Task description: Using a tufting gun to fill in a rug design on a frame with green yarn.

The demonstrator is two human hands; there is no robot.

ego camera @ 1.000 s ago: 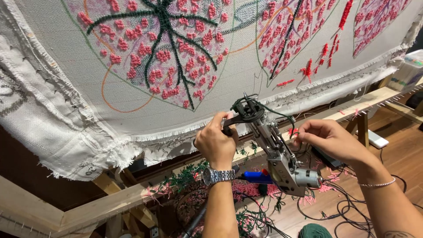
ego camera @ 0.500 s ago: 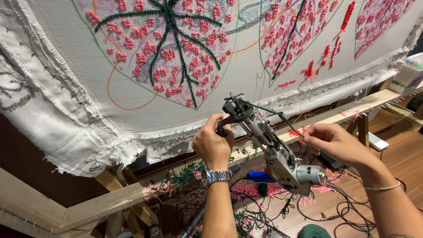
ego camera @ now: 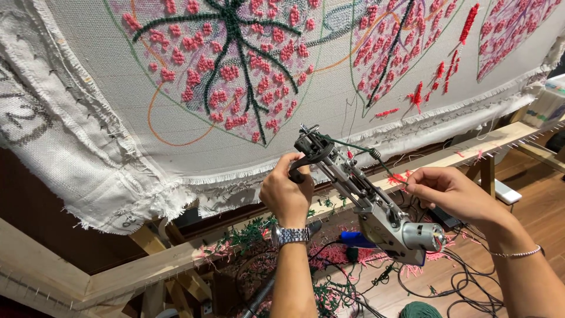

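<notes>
Grey metal tufting gun [ego camera: 365, 197] sits tilted below the stretched cloth [ego camera: 118, 147], its needle end raised toward the fabric and its motor end low to the right. Left hand [ego camera: 286, 194] is closed round the black front handle near the needle end; a steel watch [ego camera: 289, 235] shows at that wrist. Right hand [ego camera: 450, 191] hovers beside the gun's midsection, its fingertips [ego camera: 410, 187] pinched narrow on what appears to be green yarn [ego camera: 359, 150] running up to the needle end, though the strand is thin and the grip cannot be confirmed. Cloth carries pink and dark green tufted leaf motifs and is tacked over a wooden frame [ego camera: 176, 259]. Yarn scraps [ego camera: 247, 235] and cables [ego camera: 465, 282] lie on the floor below; a green yarn ball [ego camera: 419, 310] shows at the bottom edge. Judgement: the step in hand looks like feeding or tidying yarn at the gun, with the needle off the cloth. Next move would call for a free-running strand, the right hand shifted to the rear grip, and the needle set square against the fabric.
</notes>
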